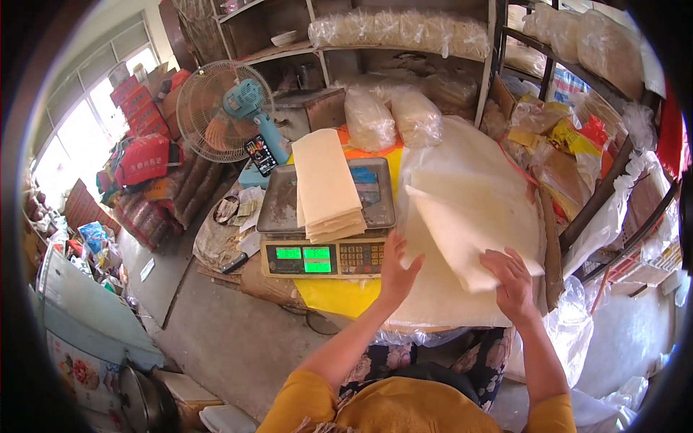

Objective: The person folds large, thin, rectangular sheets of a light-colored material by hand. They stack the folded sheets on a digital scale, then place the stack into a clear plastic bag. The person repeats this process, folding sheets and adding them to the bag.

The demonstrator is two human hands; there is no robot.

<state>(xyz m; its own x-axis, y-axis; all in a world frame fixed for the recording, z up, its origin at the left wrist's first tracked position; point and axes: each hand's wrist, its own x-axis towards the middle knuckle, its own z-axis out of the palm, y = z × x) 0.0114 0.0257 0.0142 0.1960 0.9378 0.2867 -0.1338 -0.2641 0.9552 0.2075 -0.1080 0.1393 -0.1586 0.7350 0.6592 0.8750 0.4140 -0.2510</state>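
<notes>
Large thin pale sheets (460, 308) lie in a layer in front of me. My right hand (506, 276) is on the near edge of a partly folded sheet (449, 227), its fingers curled at the edge. My left hand (399, 265) is apart from that fold, fingers spread and holding nothing, between the sheets and the scale. A stack of folded pale sheets (327, 184) rests on the metal pan (276, 216) of a digital scale (325, 260) with lit green displays. Two filled clear plastic bags (371, 119) stand behind the scale.
Left of the scale are a knife (235, 263), a small bowl (226, 209), a phone (260, 155) and a standing fan (243, 103). Shelves (379, 47) with bagged goods rise behind. At the right are plastic bags (579, 146) and a dark slanting bar (598, 200).
</notes>
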